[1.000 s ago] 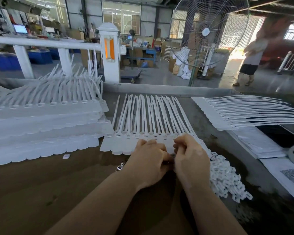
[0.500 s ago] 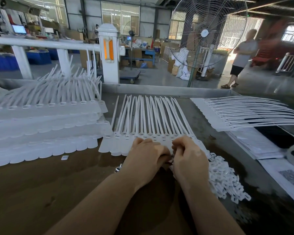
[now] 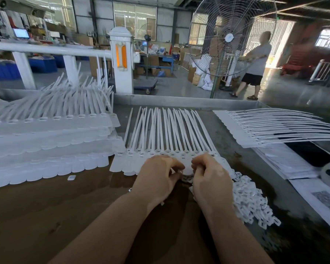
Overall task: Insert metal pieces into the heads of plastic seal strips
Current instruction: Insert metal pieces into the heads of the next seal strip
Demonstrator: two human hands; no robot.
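A joined row of white plastic seal strips lies on the table in front of me, heads toward me and tails pointing away. My left hand and my right hand are curled over the near edge of that row, fingertips almost meeting. Between the fingertips shows a rounded white tab of the row. Just under them lies a small piece; which hand holds it is hidden. A heap of small white and metal pieces lies to the right of my right hand.
Stacked rows of seal strips fill the table's left side. Another fanned row lies at the right, above paper sheets. One loose piece sits on the brown tabletop. A standing fan and a person are beyond the table.
Both hands stay at the near edge of the strip row; their fingertips have parted slightly, so a white tab shows between them. The person in the background has walked left.
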